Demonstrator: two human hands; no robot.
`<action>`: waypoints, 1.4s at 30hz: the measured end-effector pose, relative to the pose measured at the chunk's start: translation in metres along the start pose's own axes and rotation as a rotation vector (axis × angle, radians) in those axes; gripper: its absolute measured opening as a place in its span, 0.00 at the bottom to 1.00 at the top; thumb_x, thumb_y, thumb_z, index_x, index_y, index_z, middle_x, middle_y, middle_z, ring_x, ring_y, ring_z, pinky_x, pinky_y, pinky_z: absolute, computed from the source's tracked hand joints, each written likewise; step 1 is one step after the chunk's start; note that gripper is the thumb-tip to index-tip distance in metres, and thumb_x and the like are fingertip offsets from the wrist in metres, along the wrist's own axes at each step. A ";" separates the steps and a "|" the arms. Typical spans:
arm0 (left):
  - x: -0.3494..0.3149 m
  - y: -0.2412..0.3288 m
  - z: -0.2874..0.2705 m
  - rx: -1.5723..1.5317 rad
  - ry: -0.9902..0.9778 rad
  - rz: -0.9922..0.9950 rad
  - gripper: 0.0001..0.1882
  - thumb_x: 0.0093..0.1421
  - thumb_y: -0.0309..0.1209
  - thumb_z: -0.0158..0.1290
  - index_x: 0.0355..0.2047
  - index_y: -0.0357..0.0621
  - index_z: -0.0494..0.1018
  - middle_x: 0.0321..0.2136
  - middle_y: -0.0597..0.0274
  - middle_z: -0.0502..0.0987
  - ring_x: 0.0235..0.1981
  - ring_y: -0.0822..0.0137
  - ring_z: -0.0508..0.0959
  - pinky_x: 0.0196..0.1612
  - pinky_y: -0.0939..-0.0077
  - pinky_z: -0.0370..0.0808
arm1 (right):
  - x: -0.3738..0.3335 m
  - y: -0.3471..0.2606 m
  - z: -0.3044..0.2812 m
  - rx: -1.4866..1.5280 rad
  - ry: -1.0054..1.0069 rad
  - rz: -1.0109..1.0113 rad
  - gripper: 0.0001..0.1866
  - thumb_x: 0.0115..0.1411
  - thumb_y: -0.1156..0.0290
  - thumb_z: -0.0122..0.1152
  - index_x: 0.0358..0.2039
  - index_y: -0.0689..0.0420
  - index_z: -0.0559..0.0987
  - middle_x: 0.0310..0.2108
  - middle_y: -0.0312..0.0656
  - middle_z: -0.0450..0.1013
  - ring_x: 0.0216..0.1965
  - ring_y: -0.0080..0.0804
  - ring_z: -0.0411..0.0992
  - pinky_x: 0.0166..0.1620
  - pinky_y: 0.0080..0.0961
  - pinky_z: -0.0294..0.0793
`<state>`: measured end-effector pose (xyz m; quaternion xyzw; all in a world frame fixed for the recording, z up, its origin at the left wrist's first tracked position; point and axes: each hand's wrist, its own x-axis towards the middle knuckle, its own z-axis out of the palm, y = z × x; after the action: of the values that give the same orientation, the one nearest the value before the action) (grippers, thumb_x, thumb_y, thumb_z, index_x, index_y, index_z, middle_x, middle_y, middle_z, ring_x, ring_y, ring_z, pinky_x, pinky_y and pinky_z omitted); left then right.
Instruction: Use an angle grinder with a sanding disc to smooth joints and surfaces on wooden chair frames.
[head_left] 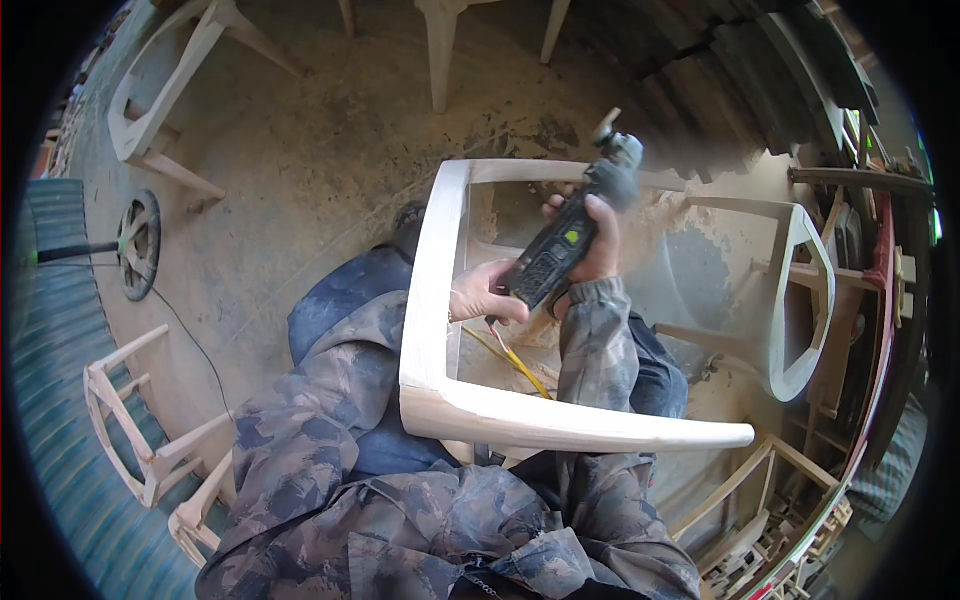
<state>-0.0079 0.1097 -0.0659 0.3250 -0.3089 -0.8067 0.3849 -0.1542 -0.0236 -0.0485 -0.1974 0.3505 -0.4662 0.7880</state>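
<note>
With both hands I hold a black angle grinder [548,252] slanted up to the right, its grey head at the far end. My right hand [600,245] is wrapped round its body close to the head. My left hand [485,296] closes on the rear end, where a yellow cord [520,370] comes out and hangs down. A pale wooden chair frame [432,270] stands across my lap and around my forearms. The grinder's head is over the frame's far rail, blurred; whether it touches the wood I cannot tell.
Other chair frames stand at right [800,300], far left [175,90], far middle [440,50] and near left [150,450]. A pedestal fan [138,245] is on the left by a corrugated sheet [60,300]. Boards [740,90] lean at the far right. Wood offcuts [760,560] lie at near right.
</note>
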 end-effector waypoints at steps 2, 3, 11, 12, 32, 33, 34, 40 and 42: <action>0.001 -0.002 0.009 0.104 0.091 0.119 0.36 0.52 0.30 0.64 0.59 0.39 0.60 0.42 0.63 0.74 0.41 0.72 0.75 0.43 0.73 0.76 | -0.003 -0.012 0.000 0.078 -0.022 0.151 0.20 0.52 0.59 0.60 0.38 0.62 0.73 0.29 0.45 0.72 0.32 0.37 0.73 0.39 0.31 0.76; -0.003 -0.005 0.012 0.062 0.131 0.055 0.39 0.51 0.22 0.63 0.62 0.39 0.57 0.41 0.63 0.73 0.40 0.73 0.75 0.42 0.74 0.77 | -0.001 -0.007 -0.008 0.118 0.000 0.156 0.20 0.52 0.59 0.59 0.38 0.62 0.73 0.29 0.44 0.72 0.31 0.37 0.73 0.39 0.31 0.76; -0.008 -0.004 0.019 -0.059 0.186 0.164 0.42 0.54 0.19 0.56 0.66 0.41 0.48 0.39 0.59 0.74 0.34 0.70 0.79 0.35 0.78 0.78 | 0.000 0.000 -0.009 0.231 0.008 0.137 0.17 0.54 0.60 0.60 0.34 0.62 0.71 0.28 0.44 0.70 0.30 0.36 0.71 0.37 0.29 0.75; -0.010 -0.008 0.016 -0.057 0.181 0.127 0.42 0.53 0.19 0.57 0.66 0.41 0.48 0.41 0.58 0.73 0.37 0.68 0.78 0.39 0.76 0.77 | -0.002 0.000 -0.004 0.229 0.006 0.143 0.17 0.54 0.60 0.60 0.34 0.62 0.71 0.28 0.44 0.70 0.30 0.36 0.71 0.37 0.29 0.75; 0.029 -0.034 0.015 -0.024 0.554 0.050 0.48 0.46 0.57 0.64 0.56 0.31 0.63 0.50 0.48 0.71 0.53 0.59 0.70 0.56 0.73 0.65 | -0.053 0.083 -0.024 -1.217 0.166 -0.245 0.28 0.43 0.55 0.72 0.39 0.61 0.75 0.31 0.47 0.76 0.33 0.43 0.76 0.38 0.35 0.73; 0.040 -0.039 0.011 -0.042 0.550 0.025 0.48 0.46 0.57 0.64 0.55 0.31 0.64 0.49 0.48 0.71 0.52 0.59 0.70 0.56 0.73 0.65 | -0.053 0.084 -0.032 -1.256 0.186 -0.237 0.27 0.44 0.55 0.71 0.38 0.61 0.75 0.31 0.46 0.77 0.33 0.43 0.76 0.38 0.35 0.73; 0.032 -0.042 0.016 -0.024 0.600 0.009 0.48 0.46 0.57 0.64 0.55 0.31 0.64 0.49 0.48 0.71 0.52 0.59 0.71 0.56 0.73 0.65 | -0.052 0.083 -0.027 -1.236 0.182 -0.230 0.27 0.44 0.55 0.71 0.38 0.61 0.75 0.31 0.46 0.77 0.33 0.43 0.76 0.38 0.35 0.73; 0.031 -0.044 0.012 -0.005 0.697 -0.031 0.47 0.47 0.58 0.63 0.54 0.31 0.65 0.48 0.48 0.72 0.51 0.59 0.72 0.55 0.73 0.66 | -0.048 0.083 -0.012 -1.300 0.109 -0.215 0.26 0.44 0.55 0.70 0.39 0.59 0.75 0.32 0.46 0.76 0.34 0.45 0.76 0.39 0.37 0.74; 0.029 -0.043 0.013 -0.006 0.708 -0.034 0.47 0.47 0.58 0.63 0.53 0.31 0.66 0.47 0.48 0.73 0.50 0.59 0.72 0.54 0.73 0.66 | -0.047 0.085 -0.014 -1.336 0.147 -0.172 0.28 0.44 0.54 0.70 0.40 0.59 0.74 0.33 0.47 0.76 0.35 0.45 0.76 0.39 0.37 0.74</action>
<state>-0.0503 0.1110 -0.0992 0.5884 -0.1486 -0.6512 0.4557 -0.1293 0.0593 -0.0945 -0.6370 0.5990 -0.2225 0.4312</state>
